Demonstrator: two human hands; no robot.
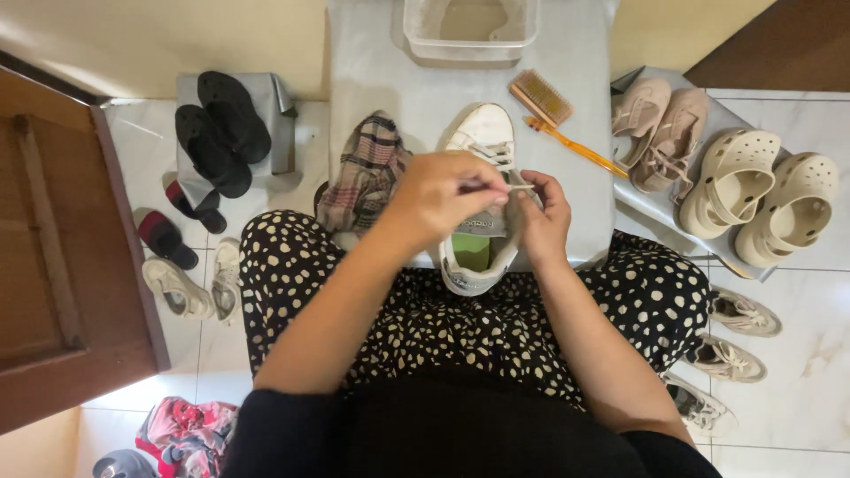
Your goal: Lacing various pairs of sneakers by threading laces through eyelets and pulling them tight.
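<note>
Pinching a white shoelace [521, 187] between the fingertips, the left hand [443, 196] and the right hand [542, 217] meet over a white sneaker [482, 142] that lies lengthwise on the grey surface [575, 53], toe pointing away from the person and heel at the near edge above the lap. The left hand is closed narrowly on the lace, thumb against forefinger; the right hand is closed on the lace's other end just beside it, the two hands almost touching. The sneaker's green insole [470, 251] shows in its opening below the hands. A plaid cloth [365, 173] lies crumpled on the surface just left of the sneaker. A brush with an orange handle [558, 119] lies diagonally to the right of the sneaker's toe, apart from it. A clear plastic tub [471, 26] stands at the far edge of the surface. To the right, a lower grey platform holds a pair of beige strapped shoes [660, 133] and a pair of cream clogs [761, 190]. To the left, black sandals [217, 128] rest on a grey box. Further shoes lie on the white tiled floor [815, 354] on both sides of the person's dotted trousers [443, 319].
</note>
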